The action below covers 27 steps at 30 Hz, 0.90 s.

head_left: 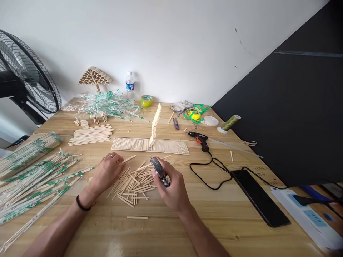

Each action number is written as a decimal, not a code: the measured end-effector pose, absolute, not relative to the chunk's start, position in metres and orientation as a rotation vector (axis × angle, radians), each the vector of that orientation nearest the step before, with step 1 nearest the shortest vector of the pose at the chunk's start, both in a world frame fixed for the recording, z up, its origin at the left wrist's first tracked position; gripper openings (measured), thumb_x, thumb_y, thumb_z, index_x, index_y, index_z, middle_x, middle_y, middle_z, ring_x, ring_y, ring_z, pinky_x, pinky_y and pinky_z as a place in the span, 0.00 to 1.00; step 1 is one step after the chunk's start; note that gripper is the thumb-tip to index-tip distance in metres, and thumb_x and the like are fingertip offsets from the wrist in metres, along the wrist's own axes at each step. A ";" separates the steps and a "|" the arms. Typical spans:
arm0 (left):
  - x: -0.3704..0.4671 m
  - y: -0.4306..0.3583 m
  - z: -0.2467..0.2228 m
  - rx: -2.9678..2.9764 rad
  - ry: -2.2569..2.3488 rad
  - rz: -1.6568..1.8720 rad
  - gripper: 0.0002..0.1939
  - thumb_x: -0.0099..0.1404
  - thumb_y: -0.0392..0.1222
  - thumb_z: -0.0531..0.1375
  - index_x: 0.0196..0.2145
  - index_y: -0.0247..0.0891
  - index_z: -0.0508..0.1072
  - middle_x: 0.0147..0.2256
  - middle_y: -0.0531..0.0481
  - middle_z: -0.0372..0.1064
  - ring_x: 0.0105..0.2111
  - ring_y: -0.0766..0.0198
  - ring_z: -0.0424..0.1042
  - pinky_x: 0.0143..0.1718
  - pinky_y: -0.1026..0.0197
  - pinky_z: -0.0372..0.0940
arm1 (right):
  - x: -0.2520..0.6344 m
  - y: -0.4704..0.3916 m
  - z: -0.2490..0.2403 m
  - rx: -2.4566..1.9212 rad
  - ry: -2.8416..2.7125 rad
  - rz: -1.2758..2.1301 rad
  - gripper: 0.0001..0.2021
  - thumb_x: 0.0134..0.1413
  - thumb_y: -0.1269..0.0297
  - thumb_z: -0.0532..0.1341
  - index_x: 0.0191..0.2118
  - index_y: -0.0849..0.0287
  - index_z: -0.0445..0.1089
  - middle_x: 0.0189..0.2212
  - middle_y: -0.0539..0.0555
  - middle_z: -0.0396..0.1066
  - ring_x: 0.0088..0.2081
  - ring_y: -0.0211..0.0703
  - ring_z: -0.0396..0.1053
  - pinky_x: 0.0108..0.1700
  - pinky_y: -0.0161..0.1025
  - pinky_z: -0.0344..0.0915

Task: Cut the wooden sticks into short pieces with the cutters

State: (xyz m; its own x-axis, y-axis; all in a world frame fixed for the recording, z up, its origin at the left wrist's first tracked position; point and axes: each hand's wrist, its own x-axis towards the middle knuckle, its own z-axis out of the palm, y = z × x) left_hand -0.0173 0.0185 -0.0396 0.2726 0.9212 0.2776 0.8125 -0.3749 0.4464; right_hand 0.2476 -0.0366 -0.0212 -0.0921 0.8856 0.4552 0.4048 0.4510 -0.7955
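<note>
My left hand (107,171) pinches a short wooden stick (129,159) between thumb and fingers, its free end pointing right. In my right hand (173,185) is a grey metal hand tool that looks like compact pliers (158,168), jaws pointing up and away from me. The tool and the stick's end are apart. Between and below my hands lies a loose pile of short sticks (136,182), with a lone short stick (137,217) nearer me. Just beyond stands a flat panel of sticks side by side (171,146), with a pale, rough-edged upright piece (154,125) at its middle.
Wrapped chopstick bundles (34,178) cover the left. Long sticks (91,135), plastic wrappers (104,103), a water bottle (130,87) and yellow tape (146,101) sit behind. On the right are a glue gun (199,139), its cord, a phone (259,198) and a power strip (308,210).
</note>
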 end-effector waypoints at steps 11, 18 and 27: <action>0.008 -0.007 0.006 1.998 1.172 0.724 0.11 0.75 0.46 0.57 0.43 0.38 0.76 0.32 0.51 0.78 0.28 0.66 0.72 0.30 0.66 0.64 | 0.246 -0.038 -0.018 -1.073 -1.748 0.685 0.28 0.63 0.73 0.59 0.68 0.53 0.64 0.59 0.60 0.74 0.55 0.50 0.75 0.52 0.42 0.75; 0.010 -0.010 0.005 1.905 1.086 0.722 0.13 0.75 0.47 0.57 0.46 0.37 0.77 0.32 0.49 0.78 0.29 0.65 0.71 0.31 0.65 0.66 | 0.247 -0.039 -0.021 -1.040 -1.784 0.708 0.33 0.60 0.74 0.60 0.70 0.51 0.62 0.61 0.59 0.72 0.55 0.49 0.76 0.52 0.42 0.77; 0.017 -0.016 0.009 1.898 1.126 0.764 0.11 0.75 0.44 0.57 0.40 0.36 0.75 0.27 0.52 0.73 0.24 0.68 0.65 0.25 0.67 0.60 | 0.248 -0.039 -0.020 -0.994 -1.841 0.679 0.33 0.58 0.76 0.61 0.68 0.51 0.64 0.60 0.58 0.74 0.60 0.50 0.73 0.60 0.46 0.72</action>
State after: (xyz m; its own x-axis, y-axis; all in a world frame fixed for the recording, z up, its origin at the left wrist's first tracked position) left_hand 0.0169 -0.0159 0.0085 0.4255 0.8992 0.1020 0.4269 -0.2988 0.8535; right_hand 0.2478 -0.0389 -0.0198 -0.2640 0.8506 0.4548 0.3512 0.5239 -0.7760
